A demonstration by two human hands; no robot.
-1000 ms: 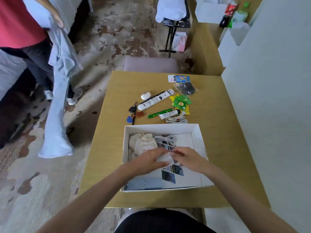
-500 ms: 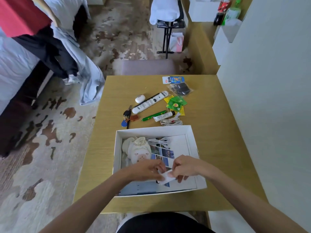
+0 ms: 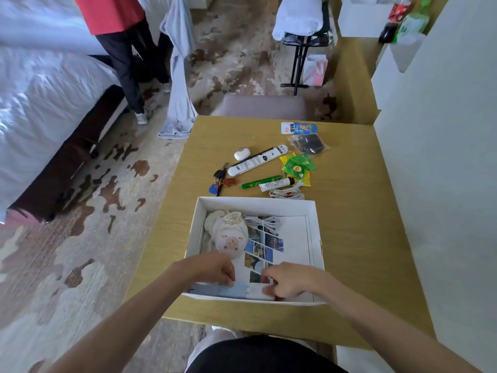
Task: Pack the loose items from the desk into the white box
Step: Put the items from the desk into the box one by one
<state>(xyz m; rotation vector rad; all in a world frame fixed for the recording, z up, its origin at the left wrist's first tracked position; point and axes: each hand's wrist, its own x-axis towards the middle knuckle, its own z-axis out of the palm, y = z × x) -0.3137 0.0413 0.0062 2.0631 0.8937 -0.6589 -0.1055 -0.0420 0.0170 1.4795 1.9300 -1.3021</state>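
The white box point(image 3: 255, 204) stands on the wooden desk point(image 3: 355, 238) in front of me. Inside lie a cream pig pouch point(image 3: 228, 234), a coiled white cable point(image 3: 265, 221) and a photo sheet point(image 3: 265, 249). My left hand point(image 3: 212, 267) and my right hand point(image 3: 291, 279) both pinch a small flat white and pale blue packet point(image 3: 242, 289) against the box's near wall. Beyond the box lie a white remote point(image 3: 256, 160), keys point(image 3: 219, 179), a green pen point(image 3: 259, 182), a white tube point(image 3: 277, 184), a second coiled cable point(image 3: 286, 194), green tea sachets point(image 3: 297, 166) and an earbud case point(image 3: 242, 154).
A bagged dark item point(image 3: 309, 144) and a blue snack packet point(image 3: 298, 128) lie at the desk's far side. A white wall point(image 3: 443, 157) borders the desk on the right. A chair back point(image 3: 265, 106) stands behind the desk. A person point(image 3: 126, 49) stands by the bed point(image 3: 40, 103) at left.
Both hands moved from the middle of the box toward me, carrying the small packet down to the near wall. The pig pouch and photo sheet are now uncovered. The person at left shifted.
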